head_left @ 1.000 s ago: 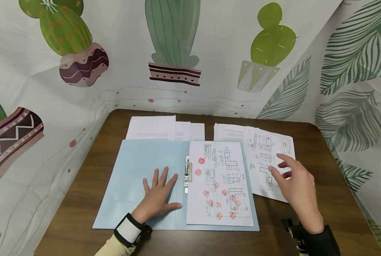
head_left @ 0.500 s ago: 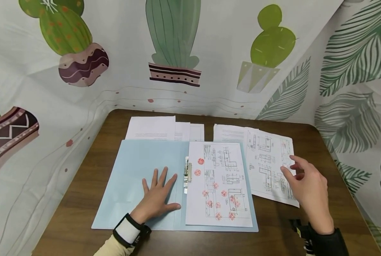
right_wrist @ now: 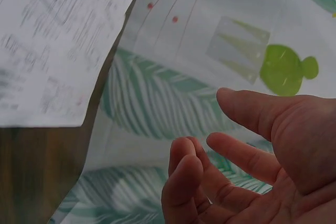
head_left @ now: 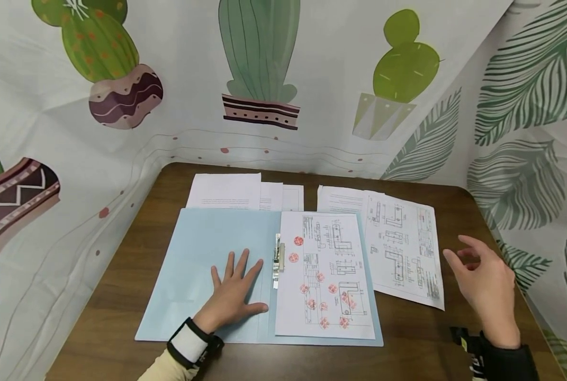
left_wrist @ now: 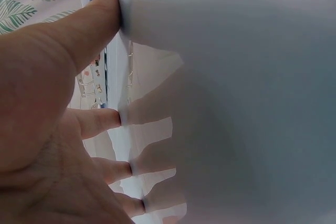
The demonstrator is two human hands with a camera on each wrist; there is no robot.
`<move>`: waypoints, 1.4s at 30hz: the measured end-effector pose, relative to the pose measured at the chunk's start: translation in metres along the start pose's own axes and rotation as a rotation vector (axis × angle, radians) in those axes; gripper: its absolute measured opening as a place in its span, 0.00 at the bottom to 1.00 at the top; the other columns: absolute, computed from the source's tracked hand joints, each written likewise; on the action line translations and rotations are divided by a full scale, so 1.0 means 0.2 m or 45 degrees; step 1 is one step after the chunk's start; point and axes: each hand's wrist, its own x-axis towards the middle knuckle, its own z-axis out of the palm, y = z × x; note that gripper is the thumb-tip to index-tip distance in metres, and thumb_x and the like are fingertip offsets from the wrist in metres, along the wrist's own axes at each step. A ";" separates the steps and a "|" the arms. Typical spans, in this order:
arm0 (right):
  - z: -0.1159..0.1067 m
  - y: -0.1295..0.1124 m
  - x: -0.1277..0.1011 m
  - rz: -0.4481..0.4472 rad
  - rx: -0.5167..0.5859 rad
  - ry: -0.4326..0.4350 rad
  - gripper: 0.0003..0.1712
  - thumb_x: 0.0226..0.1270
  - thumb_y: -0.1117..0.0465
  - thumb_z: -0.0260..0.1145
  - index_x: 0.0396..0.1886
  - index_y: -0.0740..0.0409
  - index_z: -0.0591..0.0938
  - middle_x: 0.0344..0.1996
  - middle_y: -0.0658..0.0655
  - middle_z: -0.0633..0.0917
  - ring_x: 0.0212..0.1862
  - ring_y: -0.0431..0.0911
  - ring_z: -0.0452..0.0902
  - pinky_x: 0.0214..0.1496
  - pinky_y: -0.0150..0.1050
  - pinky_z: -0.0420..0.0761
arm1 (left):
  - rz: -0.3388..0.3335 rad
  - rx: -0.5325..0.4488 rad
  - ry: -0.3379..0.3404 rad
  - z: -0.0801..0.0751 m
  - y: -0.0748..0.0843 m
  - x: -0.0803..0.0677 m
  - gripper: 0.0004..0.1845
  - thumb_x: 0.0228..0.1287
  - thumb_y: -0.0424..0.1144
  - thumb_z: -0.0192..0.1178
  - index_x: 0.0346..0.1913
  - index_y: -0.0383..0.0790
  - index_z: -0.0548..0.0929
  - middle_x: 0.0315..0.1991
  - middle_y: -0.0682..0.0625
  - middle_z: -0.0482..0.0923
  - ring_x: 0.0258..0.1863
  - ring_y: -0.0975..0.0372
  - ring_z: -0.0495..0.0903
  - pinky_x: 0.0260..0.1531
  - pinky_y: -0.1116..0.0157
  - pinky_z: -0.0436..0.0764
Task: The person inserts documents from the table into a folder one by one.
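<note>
A light blue folder (head_left: 202, 264) lies open on the brown table (head_left: 121, 286). My left hand (head_left: 233, 293) presses flat on its left inner cover (left_wrist: 236, 77), fingers spread, beside the metal clip (head_left: 277, 259). A drawing sheet with red stamps (head_left: 326, 275) lies on the folder's right half. A second drawing sheet (head_left: 402, 248) rests loose on the table to the right, blurred in the right wrist view (right_wrist: 58, 40). My right hand (head_left: 483, 280) hovers just right of that sheet, over the table, fingers loosely curled (right_wrist: 194, 177) and holding nothing.
More white sheets (head_left: 235, 193) lie behind the folder at the table's far side. A curtain printed with cacti (head_left: 259, 58) and leaves (head_left: 526, 132) walls the table at the back and both sides. The table's right edge is close to my right hand.
My right hand has left the loose drawing sheet and drawn back to the right, past the sheet's edge. The left hand has stayed flat on the folder.
</note>
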 end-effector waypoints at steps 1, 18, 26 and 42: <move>0.00 0.02 0.00 0.005 0.005 0.001 0.29 0.75 0.56 0.66 0.69 0.66 0.75 0.48 0.72 0.85 0.43 0.67 0.80 0.48 0.62 0.68 | 0.000 0.000 0.001 0.00 0.00 0.00 0.54 0.49 0.60 0.79 0.77 0.41 0.68 0.81 0.31 0.48 0.78 0.30 0.38 0.61 0.19 0.36; -0.05 0.25 0.08 0.109 -0.079 -0.007 0.31 0.77 0.53 0.63 0.70 0.69 0.73 0.49 0.74 0.84 0.41 0.65 0.78 0.36 0.48 0.69 | 0.006 0.007 0.003 -0.01 0.00 -0.01 0.54 0.49 0.60 0.78 0.77 0.41 0.68 0.80 0.31 0.49 0.78 0.30 0.39 0.60 0.19 0.37; -0.04 0.27 0.09 0.139 -0.081 -0.051 0.32 0.78 0.52 0.61 0.71 0.70 0.71 0.51 0.76 0.82 0.39 0.65 0.75 0.49 0.59 0.69 | -0.004 0.006 -0.008 0.00 0.00 -0.01 0.55 0.49 0.61 0.78 0.77 0.41 0.68 0.81 0.31 0.47 0.78 0.30 0.37 0.60 0.19 0.37; 0.06 0.28 0.16 0.207 -0.058 -0.172 0.34 0.77 0.51 0.62 0.71 0.70 0.69 0.52 0.76 0.81 0.50 0.73 0.72 0.51 0.66 0.67 | -0.001 0.012 -0.007 0.00 0.00 -0.01 0.54 0.49 0.61 0.78 0.77 0.41 0.68 0.81 0.32 0.48 0.78 0.30 0.37 0.60 0.19 0.37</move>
